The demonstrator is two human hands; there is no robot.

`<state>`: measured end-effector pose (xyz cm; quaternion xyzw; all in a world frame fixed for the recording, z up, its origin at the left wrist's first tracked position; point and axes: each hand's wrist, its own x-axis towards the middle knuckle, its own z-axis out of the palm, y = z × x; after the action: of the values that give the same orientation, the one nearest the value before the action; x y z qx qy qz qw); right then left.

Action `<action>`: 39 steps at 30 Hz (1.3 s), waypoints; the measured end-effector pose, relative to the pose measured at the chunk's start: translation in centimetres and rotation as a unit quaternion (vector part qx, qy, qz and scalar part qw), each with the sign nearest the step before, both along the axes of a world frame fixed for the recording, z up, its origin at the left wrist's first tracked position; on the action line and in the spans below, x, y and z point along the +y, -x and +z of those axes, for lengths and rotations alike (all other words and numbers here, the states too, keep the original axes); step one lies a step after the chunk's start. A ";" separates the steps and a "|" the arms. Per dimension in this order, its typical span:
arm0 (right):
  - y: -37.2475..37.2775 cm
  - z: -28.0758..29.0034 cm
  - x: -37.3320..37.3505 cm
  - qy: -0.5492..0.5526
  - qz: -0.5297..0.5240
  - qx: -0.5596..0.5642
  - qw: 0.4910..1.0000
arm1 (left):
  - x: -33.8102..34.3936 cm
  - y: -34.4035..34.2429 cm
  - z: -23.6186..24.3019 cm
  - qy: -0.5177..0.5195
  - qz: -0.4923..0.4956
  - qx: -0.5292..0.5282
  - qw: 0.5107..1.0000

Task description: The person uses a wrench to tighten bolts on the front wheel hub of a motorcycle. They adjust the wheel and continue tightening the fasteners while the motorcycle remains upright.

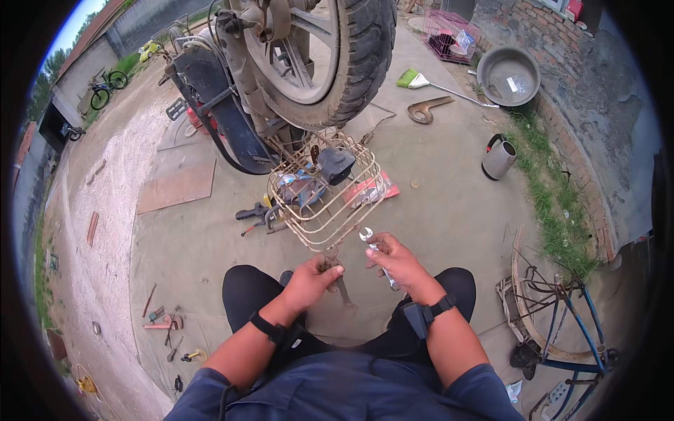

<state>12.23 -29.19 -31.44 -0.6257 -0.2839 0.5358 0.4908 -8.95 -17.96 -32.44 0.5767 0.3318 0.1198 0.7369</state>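
Note:
My left hand [319,277] grips a dark, rusty wrench [340,284] held roughly upright. To its right, my right hand [390,263] holds a shiny silver wrench [367,237], its open jaw pointing up. Just above both hands is a rusty wire basket [305,230] beneath the raised front wheel [369,59] of a dusty two-wheeler [203,81]. A black housing [334,167] and a red package [379,188] show at the basket; a handlebar grip [249,214] sticks out at its left.
Scattered tools [168,324] lie at lower left, a blue bicycle frame with a rim [562,316] at lower right. A kettle [498,160], metal basin [509,67], broom [428,82], curved metal piece [428,109] and pink cage [439,35] stand or lie toward the right wall [604,112].

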 end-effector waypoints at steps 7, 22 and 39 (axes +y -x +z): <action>6.9 2.5 -3.1 0.026 0.154 -0.038 0.987 | -1.9 2.2 4.1 0.010 0.162 -0.088 0.983; 8.0 5.2 -4.5 0.045 0.049 -0.030 0.997 | -1.3 7.7 5.2 -0.147 0.220 -0.110 0.958; -7.7 2.0 -2.9 -0.046 -0.218 0.150 0.963 | -3.4 19.6 -12.8 0.363 0.192 0.094 0.907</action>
<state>19.95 -32.08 -29.41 -0.5618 -0.0884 0.4901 0.6606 -28.51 -21.39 -45.29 0.2027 0.5243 0.0753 0.8236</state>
